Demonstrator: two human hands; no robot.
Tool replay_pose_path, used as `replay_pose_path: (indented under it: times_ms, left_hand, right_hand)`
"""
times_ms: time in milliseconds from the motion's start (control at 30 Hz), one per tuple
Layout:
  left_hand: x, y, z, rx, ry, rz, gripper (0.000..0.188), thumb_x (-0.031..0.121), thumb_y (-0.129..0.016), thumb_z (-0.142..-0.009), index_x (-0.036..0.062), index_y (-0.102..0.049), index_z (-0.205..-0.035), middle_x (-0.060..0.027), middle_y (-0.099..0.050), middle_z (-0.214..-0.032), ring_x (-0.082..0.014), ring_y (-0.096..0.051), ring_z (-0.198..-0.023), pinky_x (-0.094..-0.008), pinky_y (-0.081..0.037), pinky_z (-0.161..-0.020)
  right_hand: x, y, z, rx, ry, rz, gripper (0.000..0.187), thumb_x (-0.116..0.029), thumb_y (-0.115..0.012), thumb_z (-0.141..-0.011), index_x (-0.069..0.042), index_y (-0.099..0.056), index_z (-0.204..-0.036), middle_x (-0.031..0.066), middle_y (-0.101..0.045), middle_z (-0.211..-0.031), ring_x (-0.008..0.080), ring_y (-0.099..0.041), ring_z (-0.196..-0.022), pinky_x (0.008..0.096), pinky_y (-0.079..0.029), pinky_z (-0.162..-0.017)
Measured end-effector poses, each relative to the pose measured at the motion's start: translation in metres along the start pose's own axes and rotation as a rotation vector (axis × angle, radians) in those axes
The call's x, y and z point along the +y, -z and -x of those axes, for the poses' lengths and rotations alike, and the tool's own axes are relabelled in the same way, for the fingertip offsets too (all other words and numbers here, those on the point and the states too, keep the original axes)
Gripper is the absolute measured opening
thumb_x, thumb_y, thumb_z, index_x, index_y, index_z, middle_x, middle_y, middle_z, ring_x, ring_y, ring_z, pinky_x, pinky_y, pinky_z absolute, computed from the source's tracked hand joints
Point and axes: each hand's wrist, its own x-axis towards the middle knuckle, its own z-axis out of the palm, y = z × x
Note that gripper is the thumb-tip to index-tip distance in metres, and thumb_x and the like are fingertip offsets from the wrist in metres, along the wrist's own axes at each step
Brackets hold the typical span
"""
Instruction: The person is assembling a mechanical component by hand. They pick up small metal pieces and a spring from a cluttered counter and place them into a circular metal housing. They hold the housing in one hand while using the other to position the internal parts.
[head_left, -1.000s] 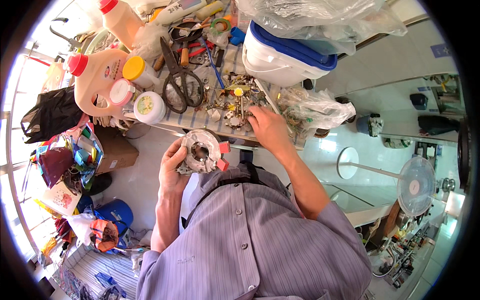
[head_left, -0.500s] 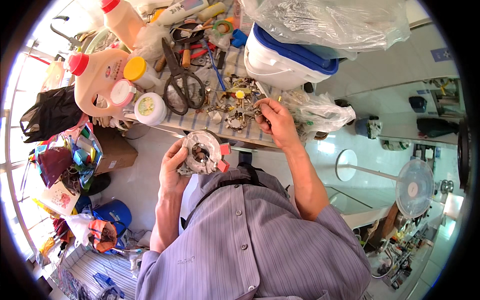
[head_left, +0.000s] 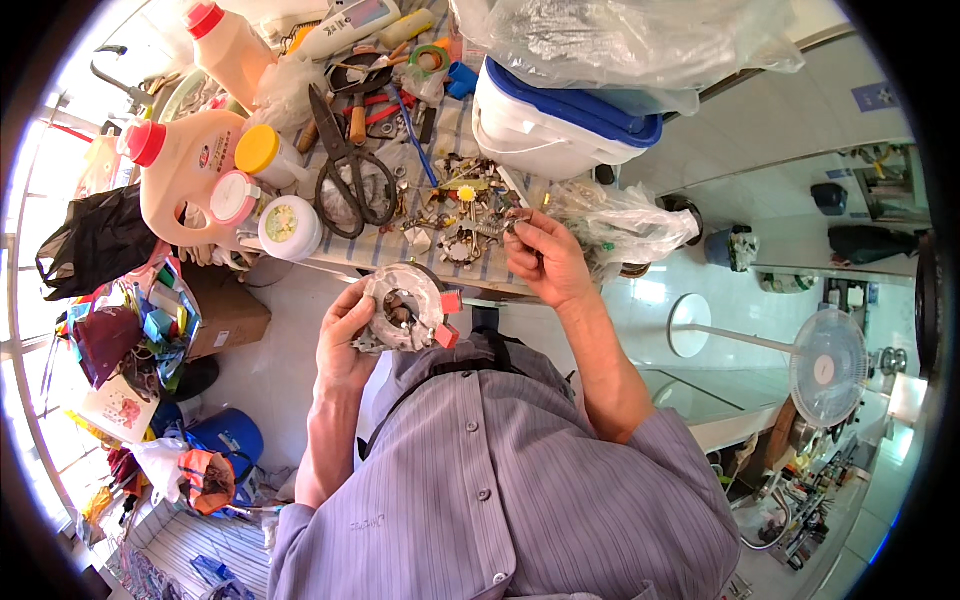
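Observation:
My left hand (head_left: 345, 330) grips a round grey-white ring (head_left: 425, 297) in front of the table edge. Two red pieces (head_left: 449, 320) stick out from its right side, and small dark bits lie in its hollow. Over the table's front edge, my right hand (head_left: 550, 262) has thumb and fingertips pinched together on a small dark metal piece (head_left: 513, 222), whose kind I cannot make out. Left of those fingertips spreads a heap of small metal hardware (head_left: 470, 245), with a yellow flower-shaped piece (head_left: 467, 194) among it.
Large black scissors (head_left: 352, 165) lie left of the heap. Beyond them stand a round lidded jar (head_left: 290, 228), a yellow-capped jar (head_left: 268, 150) and a red-capped jug (head_left: 190, 180). A white bucket with a blue lid (head_left: 540, 130) and clear plastic bags (head_left: 620, 222) are at the right.
My right hand has drawn slightly back toward me and away from the heap, still pinching the small piece. The left hand keeps its hold on the ring. The whole view has shifted a little.

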Motion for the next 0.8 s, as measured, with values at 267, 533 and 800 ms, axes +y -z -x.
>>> replay_pose_path:
  times_ms: [267, 533, 800]
  left_hand:
    - [-0.001, -0.003, -0.004, -0.030, 0.016, 0.020, 0.039, 0.005, -0.063, -0.097, -0.0079, -0.056, -0.134, -0.0168, -0.069, -0.123, -0.0252, -0.070, -0.108, -0.0397, -0.058, -0.097]
    - [-0.001, -0.007, -0.008, 0.013, 0.005, 0.014, 0.038, 0.005, -0.063, -0.098, -0.0061, -0.057, -0.134, -0.0151, -0.070, -0.119, -0.0249, -0.071, -0.104, -0.0400, -0.059, -0.094]
    - [0.000, -0.004, -0.011, 0.016, -0.003, -0.026, 0.040, 0.008, -0.063, -0.098, -0.0083, -0.055, -0.134, -0.0165, -0.068, -0.124, -0.0261, -0.068, -0.112, -0.0401, -0.054, -0.102]
  right_hand:
    - [0.002, -0.001, 0.000, 0.033, -0.009, 0.002, 0.008, -0.012, -0.059, -0.103, -0.006, -0.060, -0.108, 0.0020, -0.055, -0.079, 0.0052, -0.035, -0.051, 0.0214, -0.026, -0.045]
    - [0.008, -0.007, 0.004, 0.259, 0.044, 0.646, 0.020, -0.011, -0.067, -0.091, 0.000, -0.066, -0.108, 0.0020, -0.063, -0.078, 0.0088, -0.051, -0.059, 0.0251, -0.038, -0.052]
    - [0.010, -0.023, 0.014, 0.250, 0.215, 1.419, 0.025, -0.013, -0.069, -0.088, -0.004, -0.069, -0.111, 0.0120, -0.068, -0.078, 0.0174, -0.065, -0.068, 0.0310, -0.051, -0.066]
